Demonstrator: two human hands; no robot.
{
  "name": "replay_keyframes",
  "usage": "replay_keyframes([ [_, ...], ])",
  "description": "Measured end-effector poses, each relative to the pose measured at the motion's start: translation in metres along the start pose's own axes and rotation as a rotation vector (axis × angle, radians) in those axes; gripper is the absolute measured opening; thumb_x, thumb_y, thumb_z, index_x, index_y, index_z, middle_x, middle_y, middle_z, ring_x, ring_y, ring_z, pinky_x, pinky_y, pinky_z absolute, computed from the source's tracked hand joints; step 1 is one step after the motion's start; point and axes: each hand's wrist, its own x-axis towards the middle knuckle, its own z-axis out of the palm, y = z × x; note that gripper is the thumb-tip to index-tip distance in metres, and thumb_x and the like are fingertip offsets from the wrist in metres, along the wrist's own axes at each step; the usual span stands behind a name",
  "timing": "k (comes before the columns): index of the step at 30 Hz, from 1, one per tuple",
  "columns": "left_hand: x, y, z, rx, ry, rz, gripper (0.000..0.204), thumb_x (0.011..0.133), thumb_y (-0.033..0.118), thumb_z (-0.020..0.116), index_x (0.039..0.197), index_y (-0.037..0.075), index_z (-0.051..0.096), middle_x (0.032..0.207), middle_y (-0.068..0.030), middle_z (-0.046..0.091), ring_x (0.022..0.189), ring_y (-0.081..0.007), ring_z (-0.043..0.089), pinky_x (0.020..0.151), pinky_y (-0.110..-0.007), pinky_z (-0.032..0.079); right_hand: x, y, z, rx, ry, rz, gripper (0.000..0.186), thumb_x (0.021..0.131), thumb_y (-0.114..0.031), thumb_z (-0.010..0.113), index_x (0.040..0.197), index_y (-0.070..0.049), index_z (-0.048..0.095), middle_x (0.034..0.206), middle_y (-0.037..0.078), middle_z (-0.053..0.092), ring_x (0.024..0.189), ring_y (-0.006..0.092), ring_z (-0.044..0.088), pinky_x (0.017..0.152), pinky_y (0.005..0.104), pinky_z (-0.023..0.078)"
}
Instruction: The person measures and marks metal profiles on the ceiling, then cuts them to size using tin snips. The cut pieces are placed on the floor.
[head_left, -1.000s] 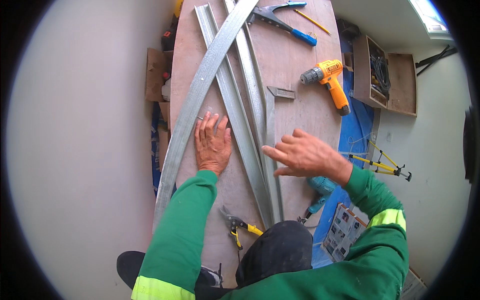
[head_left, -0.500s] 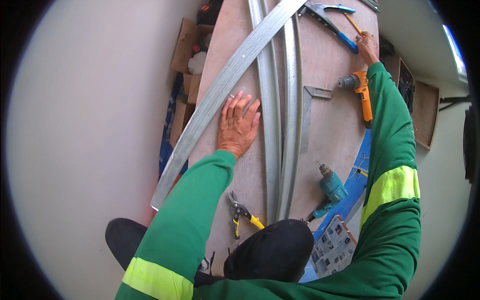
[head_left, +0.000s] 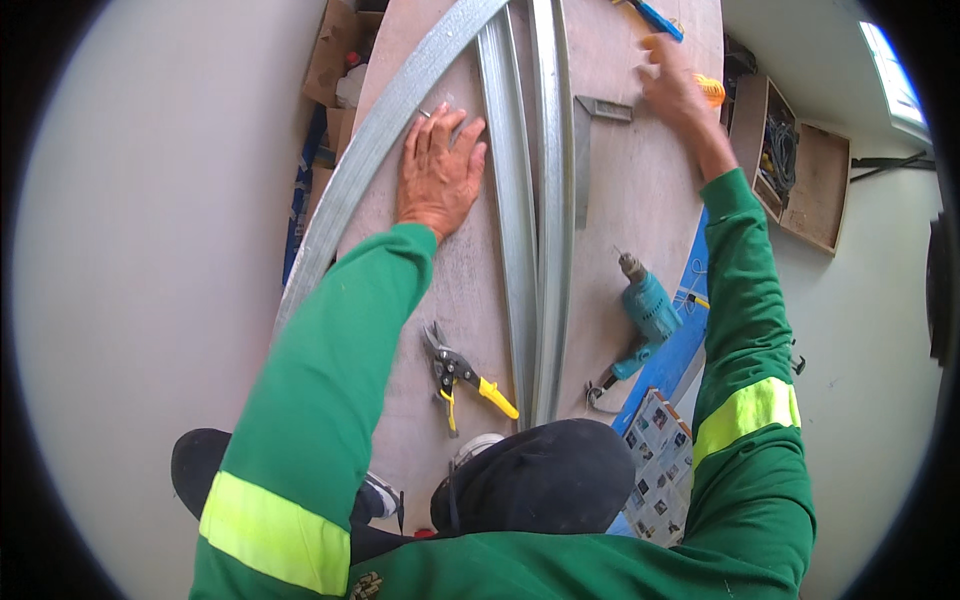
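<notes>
Metal strip [head_left: 370,150] slants just left of the left hand [head_left: 440,170], which lies on the board [head_left: 465,280], fingers loosely spread, perhaps steadying the work. Blurred right hand [head_left: 675,90] is beside the orange drill [head_left: 711,91]; its grip cannot be told. Apparent step: reaching; next calls for steadiness.

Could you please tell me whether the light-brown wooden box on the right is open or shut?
The light-brown wooden box is open: its flat wooden lid is swung aside, exposing coiled grey cable inside.
</notes>
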Motion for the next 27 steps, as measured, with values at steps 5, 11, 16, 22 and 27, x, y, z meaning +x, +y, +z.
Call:
replay_keyframes([
  [5,-0.005,-0.004,0.003,0.014,-0.014,0.016,0.041,0.114,0.035,0.053,0.150,0.017,0.058,0.153,-0.0094,0.050,0.157,-0.0279,0.038,0.136,-0.050,0.025,-0.082,-0.053,0.027,-0.065,-0.200,0.007,0.034,0.102,-0.015,0.069,0.132,-0.003,0.060,0.136,0.022,0.061,0.123,0.0427,0.067,0.105,0.0523,0.055],
  [11,-0.004,-0.005,0.006,0.008,-0.010,0.020,0.042,0.113,0.036,0.054,0.151,0.017,0.057,0.154,-0.0102,0.050,0.158,-0.0288,0.037,0.135,-0.050,0.025,-0.122,-0.060,-0.025,-0.381,-0.123,0.100,0.027,0.103,-0.006,0.053,0.129,0.001,0.058,0.126,0.028,0.064,0.107,0.0428,0.073,0.093,0.0539,0.060],
  [16,0.001,-0.006,-0.047,-0.421,-0.388,-0.016,0.038,0.108,0.022,0.062,0.142,0.008,0.066,0.154,-0.0157,0.057,0.144,-0.0350,0.054,0.126,-0.047,0.040,-0.177,-0.077,-0.160,-0.327,0.151,0.250,0.046,0.102,-0.021,0.069,0.145,-0.011,0.058,0.124,0.022,0.071,0.112,0.0443,0.071,0.091,0.0524,0.057],
  [22,-0.077,-0.103,-0.131,-0.587,0.249,-0.230,0.035,0.108,0.027,0.064,0.136,0.007,0.072,0.129,-0.0153,0.076,0.122,-0.0333,0.070,0.110,-0.043,0.053,-0.245,-0.147,-0.215,0.360,0.496,0.513,0.039,0.103,-0.015,0.071,0.142,-0.013,0.066,0.096,0.005,0.069,0.079,0.0149,0.067,0.070,0.0344,0.057],
  [27,-0.141,-0.184,-0.134,-0.546,-0.086,-0.601,0.043,0.109,0.038,0.065,0.136,0.006,0.072,0.130,-0.0141,0.077,0.118,-0.0255,0.071,0.108,-0.040,0.052,-0.200,-0.200,-0.159,1.111,0.243,0.456,0.039,0.102,-0.014,0.075,0.140,-0.011,0.064,0.092,-0.007,0.062,0.065,0.0014,0.049,0.051,0.0210,0.039],
])
